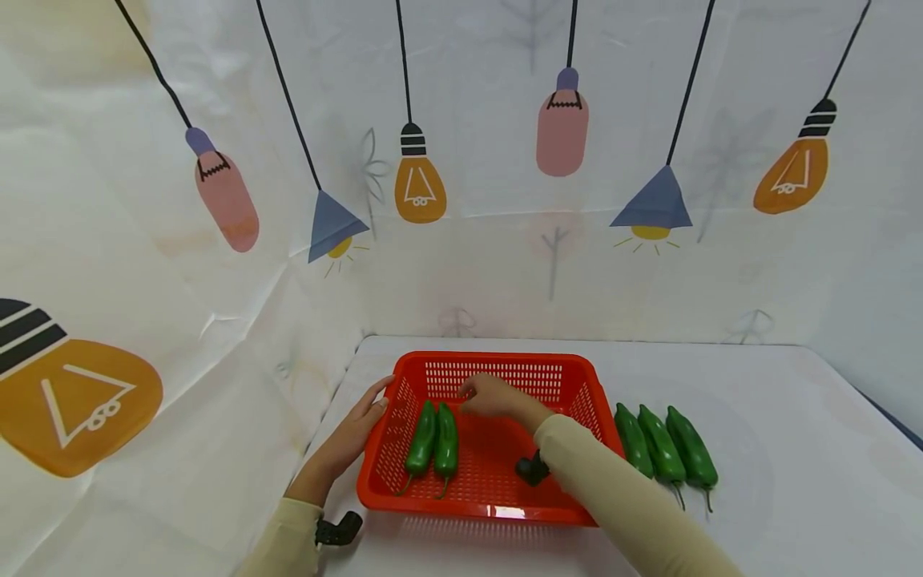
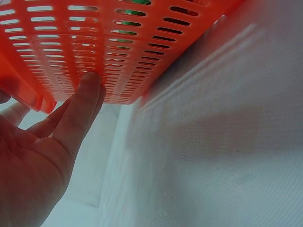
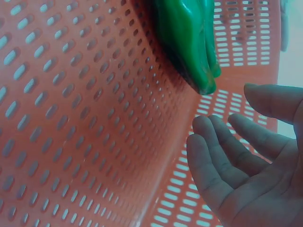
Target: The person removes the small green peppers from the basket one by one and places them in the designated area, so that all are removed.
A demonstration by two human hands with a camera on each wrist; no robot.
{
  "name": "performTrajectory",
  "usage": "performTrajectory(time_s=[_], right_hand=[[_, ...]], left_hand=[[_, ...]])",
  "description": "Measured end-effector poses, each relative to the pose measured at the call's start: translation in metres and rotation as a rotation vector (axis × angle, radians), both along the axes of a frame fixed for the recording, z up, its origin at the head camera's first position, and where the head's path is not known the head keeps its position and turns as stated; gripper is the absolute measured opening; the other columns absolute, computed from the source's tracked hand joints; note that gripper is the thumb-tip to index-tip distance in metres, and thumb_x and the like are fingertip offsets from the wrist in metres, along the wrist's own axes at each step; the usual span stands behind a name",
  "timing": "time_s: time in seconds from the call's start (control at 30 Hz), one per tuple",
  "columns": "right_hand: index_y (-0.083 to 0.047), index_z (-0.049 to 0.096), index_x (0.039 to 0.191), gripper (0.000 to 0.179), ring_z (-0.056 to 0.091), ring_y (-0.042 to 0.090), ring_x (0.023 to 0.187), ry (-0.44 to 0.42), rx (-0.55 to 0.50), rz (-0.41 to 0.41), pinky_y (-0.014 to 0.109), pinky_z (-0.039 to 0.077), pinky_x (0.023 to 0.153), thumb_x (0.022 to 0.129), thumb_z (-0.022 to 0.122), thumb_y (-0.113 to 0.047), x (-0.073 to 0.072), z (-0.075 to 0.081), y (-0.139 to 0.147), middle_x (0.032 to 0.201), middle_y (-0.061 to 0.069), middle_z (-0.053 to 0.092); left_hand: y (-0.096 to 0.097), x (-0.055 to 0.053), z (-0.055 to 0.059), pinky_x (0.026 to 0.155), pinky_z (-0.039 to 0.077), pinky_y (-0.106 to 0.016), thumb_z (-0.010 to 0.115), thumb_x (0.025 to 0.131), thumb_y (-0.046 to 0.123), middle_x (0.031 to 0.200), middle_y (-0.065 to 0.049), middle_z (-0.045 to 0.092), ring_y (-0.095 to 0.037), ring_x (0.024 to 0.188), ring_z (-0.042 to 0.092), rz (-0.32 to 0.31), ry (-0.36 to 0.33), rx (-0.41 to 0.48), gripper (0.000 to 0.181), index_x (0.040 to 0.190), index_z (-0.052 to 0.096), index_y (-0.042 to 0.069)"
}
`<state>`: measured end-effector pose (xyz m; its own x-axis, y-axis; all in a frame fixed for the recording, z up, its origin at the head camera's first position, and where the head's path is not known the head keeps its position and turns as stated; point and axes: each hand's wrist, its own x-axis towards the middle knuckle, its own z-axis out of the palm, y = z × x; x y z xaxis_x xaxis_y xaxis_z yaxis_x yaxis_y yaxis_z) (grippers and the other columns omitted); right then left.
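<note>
In the head view two green chili peppers [image 1: 447, 445] lie side by side in the left half of a red plastic basket [image 1: 497, 514]. My left hand [image 1: 346, 437] holds the basket's left rim, and the left wrist view shows its fingers [image 2: 78, 111] against the perforated outer wall. Inside the basket, right of the two peppers, hovers my right hand [image 1: 497, 398], holding nothing. The right wrist view shows its fingers [image 3: 227, 156] loosely bent and apart from the pepper tips [image 3: 189, 52].
Three more green peppers [image 1: 659, 441] lie on the white table [image 1: 779, 449] just right of the basket. A white sheet [image 1: 469, 280] printed with lamps hangs behind the table and along its left side. My right forearm [image 1: 627, 497] crosses the basket's right front corner.
</note>
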<state>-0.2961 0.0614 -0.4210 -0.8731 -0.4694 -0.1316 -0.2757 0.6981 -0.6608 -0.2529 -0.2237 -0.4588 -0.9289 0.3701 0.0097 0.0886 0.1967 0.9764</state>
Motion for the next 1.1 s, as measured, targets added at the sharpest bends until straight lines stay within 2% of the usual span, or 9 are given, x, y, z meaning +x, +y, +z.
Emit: performTrajectory(time_s=[0.23,0.4,0.53,0.67,1.1], right_hand=[[0.004,0.068,0.122,0.032,0.063,0.027,0.108,-0.031,0.022,0.01,0.042,0.052,0.09,0.093,0.069,-0.01,0.0,0.001,-0.004,0.12,0.013,0.067],[0.004,0.067,0.125,0.035,0.066,0.022,0.096,-0.1,0.009,-0.01,0.039,0.054,0.084,0.094,0.07,-0.01,-0.005,-0.008,-0.006,0.118,0.013,0.067],[0.003,0.067,0.124,0.032,0.066,0.019,0.085,-0.138,0.011,-0.024,0.036,0.055,0.078,0.094,0.07,-0.011,-0.007,-0.012,-0.01,0.102,0.009,0.069],[0.004,0.066,0.122,0.032,0.068,0.021,0.082,-0.185,-0.011,-0.031,0.035,0.057,0.074,0.095,0.071,-0.01,-0.006,-0.012,-0.014,0.092,0.008,0.068],[0.008,0.061,0.127,0.037,0.069,0.027,0.084,-0.291,-0.082,-0.097,0.037,0.059,0.069,0.093,0.07,-0.002,-0.006,-0.019,-0.028,0.102,0.014,0.064]], left_hand=[[-0.001,0.0,-0.002,0.095,0.051,-0.037,0.037,0.112,0.036,0.151,-0.021,0.042,-0.03,0.119,0.058,-0.005,-0.004,0.009,0.053,0.161,0.022,0.023],[0.0,-0.001,-0.002,0.096,0.051,-0.039,0.036,0.112,0.036,0.152,-0.02,0.041,-0.031,0.119,0.058,-0.004,-0.009,0.017,0.052,0.161,0.023,0.024],[0.0,-0.001,-0.002,0.094,0.051,-0.036,0.036,0.112,0.035,0.152,-0.02,0.041,-0.03,0.118,0.058,-0.006,-0.008,0.018,0.052,0.161,0.023,0.023],[0.001,-0.001,-0.001,0.092,0.051,-0.034,0.036,0.112,0.034,0.149,-0.023,0.043,-0.031,0.117,0.058,-0.018,0.0,0.021,0.053,0.162,0.021,0.021],[0.003,0.003,0.002,0.096,0.051,-0.041,0.036,0.112,0.033,0.151,-0.024,0.041,-0.033,0.118,0.059,0.002,0.01,-0.003,0.053,0.162,0.022,0.019]])
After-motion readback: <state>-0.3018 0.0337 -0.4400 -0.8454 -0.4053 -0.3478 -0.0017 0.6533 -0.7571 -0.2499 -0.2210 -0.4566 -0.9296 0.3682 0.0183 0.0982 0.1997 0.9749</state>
